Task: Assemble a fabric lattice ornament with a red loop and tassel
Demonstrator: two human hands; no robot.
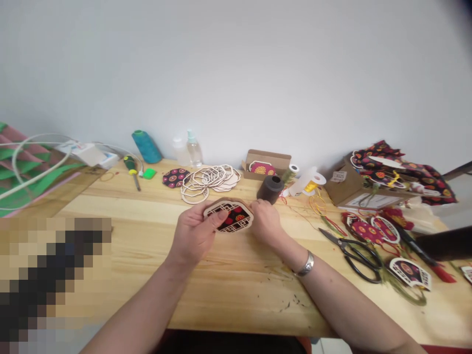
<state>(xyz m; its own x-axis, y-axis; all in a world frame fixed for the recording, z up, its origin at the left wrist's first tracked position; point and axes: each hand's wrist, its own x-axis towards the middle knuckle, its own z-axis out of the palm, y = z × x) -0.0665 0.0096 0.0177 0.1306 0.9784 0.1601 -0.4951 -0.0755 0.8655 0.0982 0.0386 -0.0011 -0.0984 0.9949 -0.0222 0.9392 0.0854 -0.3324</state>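
Note:
An oval wooden lattice frame [236,223] with dark and red floral fabric is held over the middle of the table. My left hand [193,230] grips its left side, thumb lying across the front. At its right edge is my right hand [266,221], fingers curled closed against the rim; what they hold, if anything, is hidden. Just behind that hand stands a black thread cone [271,188]. Further back lies a pile of pale wooden cutout frames [208,181], with a dark patterned fabric piece [174,177] at its left.
Black scissors [356,253] lie on the wooden table [147,248] at the right, beside finished ornaments [410,273]. A cardboard box [341,184] with fabric stands behind. White spools [311,181], a bottle [193,150], a teal cone [146,146] and a screwdriver [132,171] are along the back.

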